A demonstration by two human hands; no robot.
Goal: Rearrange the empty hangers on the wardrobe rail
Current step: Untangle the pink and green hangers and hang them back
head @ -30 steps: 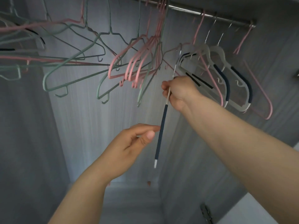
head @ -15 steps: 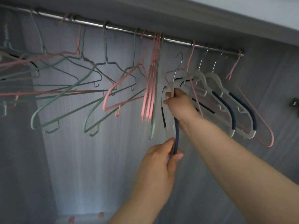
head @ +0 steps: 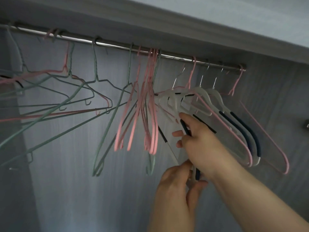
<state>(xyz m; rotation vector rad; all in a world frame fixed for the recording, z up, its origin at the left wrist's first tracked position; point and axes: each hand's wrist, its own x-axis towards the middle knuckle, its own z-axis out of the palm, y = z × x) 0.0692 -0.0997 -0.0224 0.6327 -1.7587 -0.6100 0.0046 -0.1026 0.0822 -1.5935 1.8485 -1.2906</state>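
Note:
A steel wardrobe rail (head: 117,46) runs across the top, carrying empty hangers. A white plastic hanger with navy grips (head: 173,102) hangs by its metal hook just right of a tight bunch of pink wire hangers (head: 149,114). My right hand (head: 199,141) grips this white hanger's upper arm over a navy pad. My left hand (head: 177,181) pinches its lower end from below. Two more white hangers with navy grips (head: 234,121) and pink wire hangers (head: 267,136) hang to the right. Green wire hangers (head: 107,129) hang to the left.
Green, dark and pink wire hangers (head: 50,97) are tangled at slanting angles along the rail's left half. The grey wardrobe back panel (head: 66,190) is behind, with the top board (head: 150,22) close above the rail. A small metal fitting (head: 306,128) sits on the right wall.
The view has tilted up toward the rail. My right hand slid lower along the white hanger and my left hand now grips its lower end. The pink bunch is swinging.

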